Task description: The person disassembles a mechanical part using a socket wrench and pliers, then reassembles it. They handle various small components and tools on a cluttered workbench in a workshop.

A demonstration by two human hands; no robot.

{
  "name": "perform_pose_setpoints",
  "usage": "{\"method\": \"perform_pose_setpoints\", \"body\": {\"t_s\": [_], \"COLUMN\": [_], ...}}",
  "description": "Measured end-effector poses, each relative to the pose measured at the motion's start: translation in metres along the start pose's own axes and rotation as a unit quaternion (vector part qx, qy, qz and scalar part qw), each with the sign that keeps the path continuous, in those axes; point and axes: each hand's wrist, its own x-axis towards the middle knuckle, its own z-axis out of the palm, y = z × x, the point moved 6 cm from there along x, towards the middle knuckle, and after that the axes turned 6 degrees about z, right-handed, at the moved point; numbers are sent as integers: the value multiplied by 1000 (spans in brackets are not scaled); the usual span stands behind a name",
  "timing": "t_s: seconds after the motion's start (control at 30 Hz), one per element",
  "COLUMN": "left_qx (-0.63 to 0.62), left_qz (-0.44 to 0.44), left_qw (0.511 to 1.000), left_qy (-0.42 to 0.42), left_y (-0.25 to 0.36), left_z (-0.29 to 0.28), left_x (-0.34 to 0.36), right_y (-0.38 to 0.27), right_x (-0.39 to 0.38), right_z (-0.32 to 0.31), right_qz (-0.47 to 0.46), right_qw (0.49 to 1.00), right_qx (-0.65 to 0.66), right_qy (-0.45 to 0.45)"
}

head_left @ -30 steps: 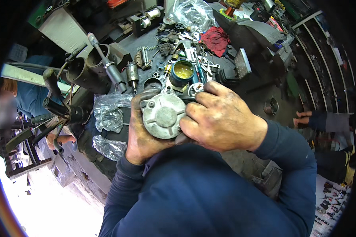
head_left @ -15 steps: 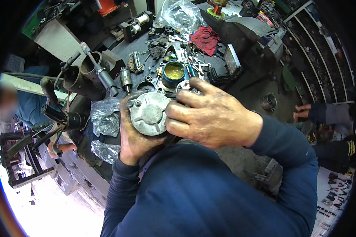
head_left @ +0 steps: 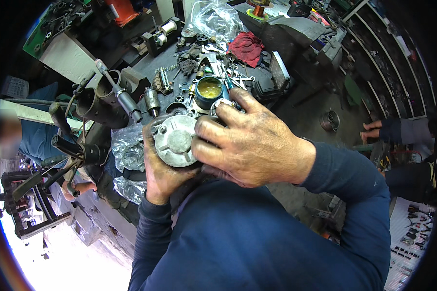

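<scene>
A starter motor with a round grey metal end cover [head_left: 176,140] is held up close in front of me, the cover facing upward. Two small bolts [head_left: 159,130] stand at the cover's left edge. My left hand [head_left: 161,177] wraps round the body from the left and below. Curled over the cover's right edge, my right hand [head_left: 252,138] grips that side; its fingertips are partly hidden. A round silvery part [head_left: 220,106] shows just beyond the right fingers. Behind it stands a blue tub [head_left: 209,102] of yellow grease.
On the bench lie wrenches, a motor armature [head_left: 152,102], a red cloth [head_left: 245,49] and clear plastic bags [head_left: 128,144]. Metal cylinders [head_left: 91,107] and a vice-like tool [head_left: 85,151] are at left. Other people are at the left and right edges.
The view has shifted slightly. Both hands and the starter motor sit a little further left in the picture, with the right fingers still curled at the cover's edge.
</scene>
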Motion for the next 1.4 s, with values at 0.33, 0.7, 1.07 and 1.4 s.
{"method": "perform_pose_setpoints", "body": {"t_s": [0.33, 0.7, 1.07, 1.4], "left_qx": [36, 47, 2, 75], "left_qz": [-13, 14, -48, 25], "left_qw": [999, 999, 999, 997], "left_qy": [-10, -7, 2, -21], "left_y": [-5, -1, -12, -3], "left_z": [-1, -2, -3, -1], "left_x": [-1, -1, -4, 0], "right_y": [-1, 5, 1, 7], "right_x": [-1, -1, 0, -4], "right_z": [7, 5, 3, 18], "right_qz": [-12, 15, -3, 20], "right_qw": [998, 1000, 1000, 986], "right_qx": [-30, 10, 19, -47], "right_qy": [-45, -11, -16, -157]}}
